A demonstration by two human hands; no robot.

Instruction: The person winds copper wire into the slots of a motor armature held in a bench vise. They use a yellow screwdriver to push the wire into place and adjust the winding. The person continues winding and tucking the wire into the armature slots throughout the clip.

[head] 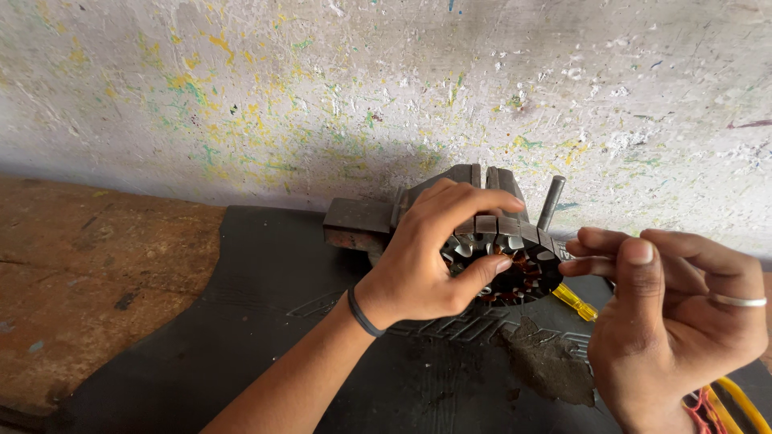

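My left hand grips the motor core in the vise; right hand fingers pinch together beside it.

A worn brown wooden counter is being covered across most of its width by a black rubber mat. A grey metal bench vise is being carried on the mat, near a yellow-handled screwdriver and red and yellow wires.
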